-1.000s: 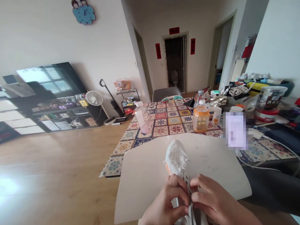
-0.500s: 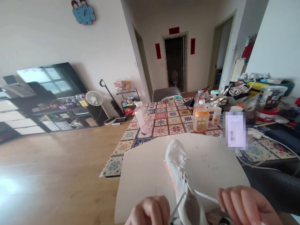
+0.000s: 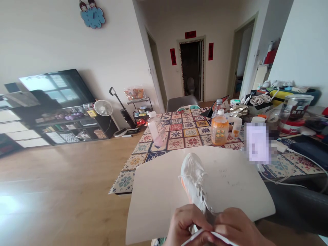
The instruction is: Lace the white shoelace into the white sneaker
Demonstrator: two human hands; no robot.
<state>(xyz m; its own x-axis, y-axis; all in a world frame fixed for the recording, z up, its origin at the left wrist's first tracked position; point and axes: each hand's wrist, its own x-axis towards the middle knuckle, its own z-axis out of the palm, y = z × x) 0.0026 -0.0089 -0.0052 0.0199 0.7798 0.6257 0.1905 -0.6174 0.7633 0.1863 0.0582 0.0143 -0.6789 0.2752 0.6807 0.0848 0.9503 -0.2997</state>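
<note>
A white shoe [image 3: 193,172] with peach-coloured sides lies on a large white sheet [image 3: 153,191], its toe pointing away from me. My left hand [image 3: 189,223] is closed on a white shoelace [image 3: 196,235] over the shoe's near end. Right beside it, my right hand [image 3: 233,225] is closed too, pinching the lace [image 3: 221,236]. The fingertips of both hands meet above the shoe opening, which they mostly hide. Further lacing runs along the top of the shoe.
Beyond the sheet, a patterned tablecloth [image 3: 176,133] holds a pinkish bottle [image 3: 156,130] and an orange bottle [image 3: 219,130]. Jars, cables and a blurred-out purple object [image 3: 257,142] crowd the right side. A dark chair [image 3: 297,205] stands at the lower right.
Both hands have moved inward from either side of the shoe and now touch above it. The lace ends, earlier pulled apart, are now together between the fingers.
</note>
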